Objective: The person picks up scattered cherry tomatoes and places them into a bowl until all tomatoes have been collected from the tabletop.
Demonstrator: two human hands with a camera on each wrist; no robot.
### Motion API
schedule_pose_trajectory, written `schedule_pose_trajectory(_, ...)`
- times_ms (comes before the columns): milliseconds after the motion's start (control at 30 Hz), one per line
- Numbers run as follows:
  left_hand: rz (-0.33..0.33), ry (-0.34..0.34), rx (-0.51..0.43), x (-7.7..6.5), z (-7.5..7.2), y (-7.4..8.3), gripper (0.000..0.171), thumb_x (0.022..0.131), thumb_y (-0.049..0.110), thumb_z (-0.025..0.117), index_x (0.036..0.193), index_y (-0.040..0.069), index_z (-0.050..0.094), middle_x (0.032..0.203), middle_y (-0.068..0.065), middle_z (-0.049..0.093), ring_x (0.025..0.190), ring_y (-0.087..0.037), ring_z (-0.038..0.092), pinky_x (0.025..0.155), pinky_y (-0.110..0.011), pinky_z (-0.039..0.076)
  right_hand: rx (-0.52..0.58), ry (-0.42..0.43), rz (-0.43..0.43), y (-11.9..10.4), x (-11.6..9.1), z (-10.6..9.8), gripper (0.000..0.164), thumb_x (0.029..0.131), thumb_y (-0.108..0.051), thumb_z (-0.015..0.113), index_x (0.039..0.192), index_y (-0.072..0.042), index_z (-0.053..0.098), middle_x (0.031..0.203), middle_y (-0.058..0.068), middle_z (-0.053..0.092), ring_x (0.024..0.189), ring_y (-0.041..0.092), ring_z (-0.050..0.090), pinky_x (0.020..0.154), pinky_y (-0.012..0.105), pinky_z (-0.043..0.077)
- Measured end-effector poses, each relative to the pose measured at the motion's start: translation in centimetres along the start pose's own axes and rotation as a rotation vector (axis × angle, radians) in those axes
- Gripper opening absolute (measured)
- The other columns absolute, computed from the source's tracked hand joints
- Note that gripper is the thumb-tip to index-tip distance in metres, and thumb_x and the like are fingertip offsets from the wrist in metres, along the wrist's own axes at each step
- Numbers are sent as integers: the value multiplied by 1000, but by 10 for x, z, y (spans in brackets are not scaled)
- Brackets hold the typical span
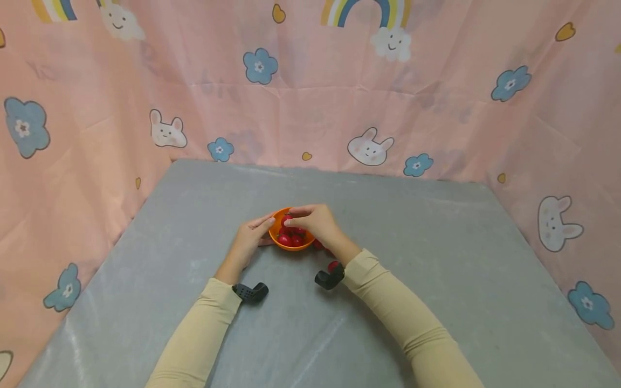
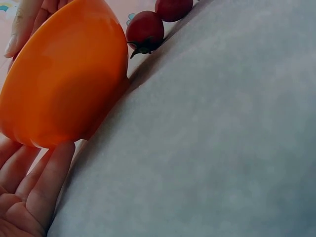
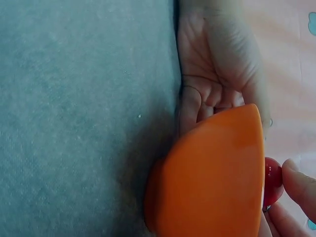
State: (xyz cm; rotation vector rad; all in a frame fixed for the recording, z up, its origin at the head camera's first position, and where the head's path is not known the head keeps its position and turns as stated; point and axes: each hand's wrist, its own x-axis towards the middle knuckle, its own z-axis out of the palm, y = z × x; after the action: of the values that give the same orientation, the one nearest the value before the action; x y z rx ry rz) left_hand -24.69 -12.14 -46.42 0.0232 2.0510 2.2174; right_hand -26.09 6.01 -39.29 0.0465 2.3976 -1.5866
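Observation:
An orange bowl point(image 1: 292, 248) stands on the grey table with several red cherry tomatoes point(image 1: 284, 240) inside. My left hand point(image 1: 246, 240) holds the bowl from its left, the thumb at the rim and the fingers against the outer wall. Over the bowl's opening, my right hand point(image 1: 320, 223) pinches one cherry tomato point(image 3: 273, 181) between thumb and fingers. In the left wrist view, two more tomatoes, the nearer one point(image 2: 145, 28) with a green stem top, lie on the table beside the bowl.
Another red tomato point(image 1: 333, 266) shows by the right wrist, partly covered by a black wrist mount point(image 1: 330, 278). A second black mount point(image 1: 250, 292) sits on the left wrist. A pink patterned curtain point(image 1: 301, 108) encloses the table's back and sides.

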Motion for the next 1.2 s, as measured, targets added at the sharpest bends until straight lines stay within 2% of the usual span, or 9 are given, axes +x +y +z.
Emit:
schedule_pose_trajectory(267, 5, 6, 12, -1, 1, 2, 48, 88, 36, 62, 127, 9, 58, 130, -9, 56, 101, -13, 61, 76, -31, 57, -18, 14, -16, -1, -2, 2, 33, 70, -29, 82, 100, -18, 74, 107, -1, 69, 112, 17, 55, 96, 33, 48)
schedule_pose_trajectory(467, 12, -5, 27, -1, 3, 0, 47, 88, 36, 62, 127, 9, 58, 130, -9, 57, 104, -14, 61, 77, -32, 57, -6, 18, -27, 4, -3, -2, 31, 72, -27, 80, 101, -18, 74, 108, -1, 69, 114, 16, 54, 96, 33, 49)
schedule_pose_trajectory(800, 0, -1, 10, 0, 3, 0, 46, 89, 34, 62, 127, 9, 58, 132, -7, 55, 115, -20, 55, 78, -33, 57, 40, 55, -39, 6, -14, -34, 27, 77, -22, 76, 102, -13, 72, 106, 3, 69, 111, 18, 55, 99, 37, 45)
schedule_pose_trajectory(933, -9, 7, 6, 0, 2, 0, 46, 89, 33, 62, 127, 9, 58, 132, -7, 55, 111, -18, 57, 77, -32, 57, 48, 58, -42, 12, -18, -47, 29, 78, -22, 75, 104, -10, 71, 106, 5, 69, 108, 20, 57, 97, 38, 46)
schedule_pose_trajectory(1067, 0, 7, 7, -1, 0, 0, 46, 89, 34, 61, 128, 9, 57, 132, -7, 55, 105, -13, 60, 77, -32, 57, -6, 64, -38, 22, -20, -56, 30, 78, -26, 75, 103, -10, 72, 105, 6, 70, 108, 20, 57, 98, 38, 46)
schedule_pose_trajectory(1200, 7, 2, 7, -1, 0, 0, 46, 89, 34, 61, 128, 9, 57, 132, -6, 55, 108, -15, 59, 78, -32, 57, -67, 74, -26, 32, -23, -63, 29, 78, -27, 75, 103, -11, 72, 106, 6, 70, 110, 21, 56, 100, 39, 44)
